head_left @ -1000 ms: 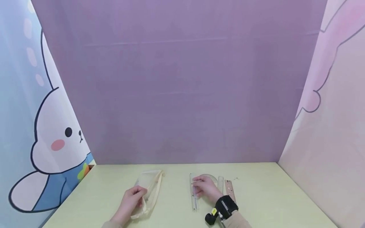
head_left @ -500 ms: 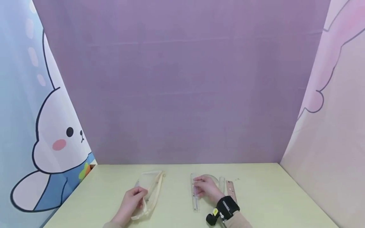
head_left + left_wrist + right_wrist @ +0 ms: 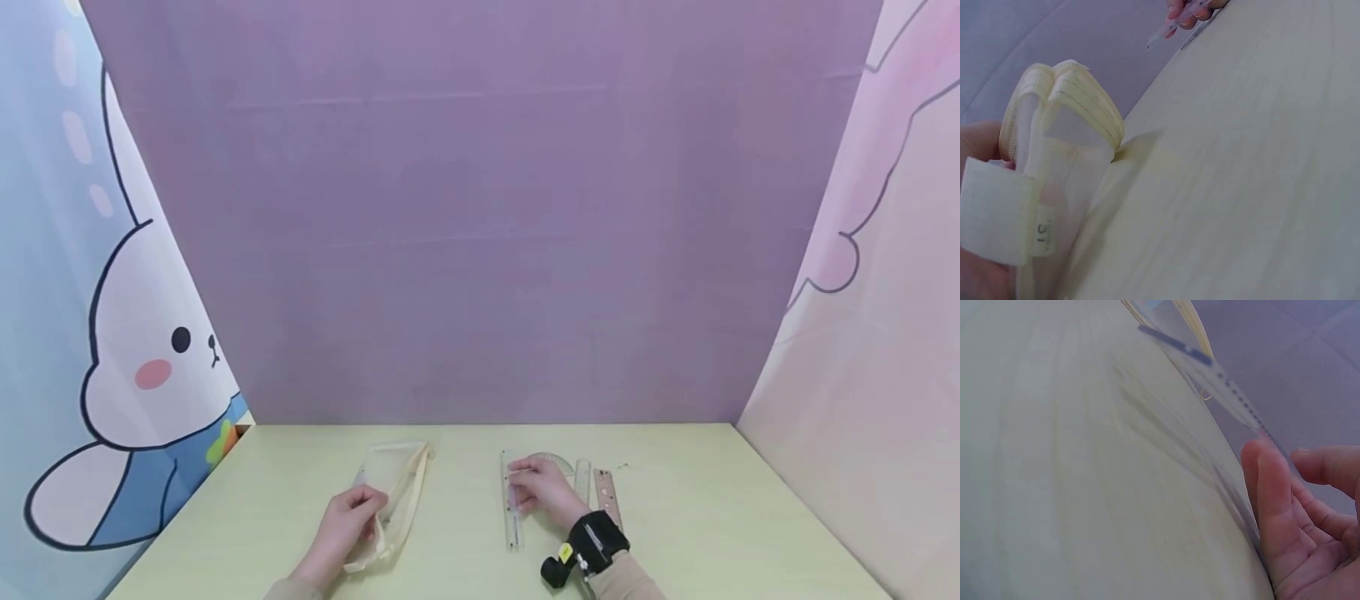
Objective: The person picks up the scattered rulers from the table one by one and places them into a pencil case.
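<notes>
My left hand (image 3: 347, 521) pinches the near side of a translucent cream zip pouch (image 3: 387, 463) on the left of the table. In the left wrist view the pouch's zip edges (image 3: 1088, 103) stand parted. My right hand (image 3: 549, 492) holds a clear straight ruler (image 3: 512, 533) between thumb and fingers. The ruler (image 3: 1235, 390) is tilted, its far end raised off the table above its shadow, in the right wrist view. Behind the right hand lies a clear protractor (image 3: 555, 460), partly hidden. Another clear ruler (image 3: 582, 473) lies beside it.
A pink ruler with cut-out holes (image 3: 606, 487) lies right of the right hand, partly behind the wrist strap (image 3: 598, 542). A small scrap (image 3: 623, 465) lies beyond it. The pale table (image 3: 712, 517) ends at a purple backdrop (image 3: 480, 250).
</notes>
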Tool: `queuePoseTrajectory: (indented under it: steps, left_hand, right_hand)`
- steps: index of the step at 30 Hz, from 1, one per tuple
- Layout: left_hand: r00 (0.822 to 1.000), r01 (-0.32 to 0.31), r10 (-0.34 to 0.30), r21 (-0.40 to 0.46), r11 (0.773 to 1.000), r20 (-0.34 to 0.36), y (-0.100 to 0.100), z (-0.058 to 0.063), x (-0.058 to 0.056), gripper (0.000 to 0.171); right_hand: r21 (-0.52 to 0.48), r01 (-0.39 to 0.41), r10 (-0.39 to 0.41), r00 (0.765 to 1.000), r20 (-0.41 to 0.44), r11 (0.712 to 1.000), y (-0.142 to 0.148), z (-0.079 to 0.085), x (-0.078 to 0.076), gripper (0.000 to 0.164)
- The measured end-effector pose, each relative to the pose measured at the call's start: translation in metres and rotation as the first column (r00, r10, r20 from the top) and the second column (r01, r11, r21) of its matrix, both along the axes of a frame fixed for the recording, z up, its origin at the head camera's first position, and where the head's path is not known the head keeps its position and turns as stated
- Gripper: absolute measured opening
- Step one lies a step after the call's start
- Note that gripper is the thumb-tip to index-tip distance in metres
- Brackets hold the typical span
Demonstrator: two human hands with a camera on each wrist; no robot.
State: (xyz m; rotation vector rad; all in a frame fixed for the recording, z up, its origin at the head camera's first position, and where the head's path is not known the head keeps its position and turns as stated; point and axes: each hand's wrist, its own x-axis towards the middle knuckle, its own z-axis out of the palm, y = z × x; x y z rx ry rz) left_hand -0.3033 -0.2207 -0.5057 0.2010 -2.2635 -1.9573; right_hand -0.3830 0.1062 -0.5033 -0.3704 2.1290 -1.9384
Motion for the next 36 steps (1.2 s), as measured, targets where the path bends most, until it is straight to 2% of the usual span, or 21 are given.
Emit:
queuePoseTrajectory:
  steps: [9,17,29,36]
  left_hand:
    - [1.000,0.008,-0.008,0.016,1.000,0.009,0.0000,0.0011,0.0028,0.017]
    - [1.000,0.004,-0.004,-0.005,1.000,0.028,-0.0001,0.0048,0.0014,0.016]
    - [1.000,0.001,-0.001,-0.005,1.000,0.024,0.0018,0.0052,0.0046,0.017]
    - [1.000,-0.004,0.004,0.017,1.000,-0.005,0.0005,0.0066,0.0015,0.018]
  right_hand:
    - [-0.011,-0.006,0.006,1.000,-0.001,1.000,0.0008,0.0016,0.0015,0.038]
    - [-0.026,-0.009,0.009,1.000,-0.001,1.000,0.0013,-0.0014,-0.0025,0.036]
    - [-0.041,-0.005,0.006,1.000,0.015,0.999,0.0017,-0.0042,0.0001,0.035]
    - [-0.061,0.015,-0.013,1.000,0.029,0.998,0.0006,-0.0012,-0.0009,0.039]
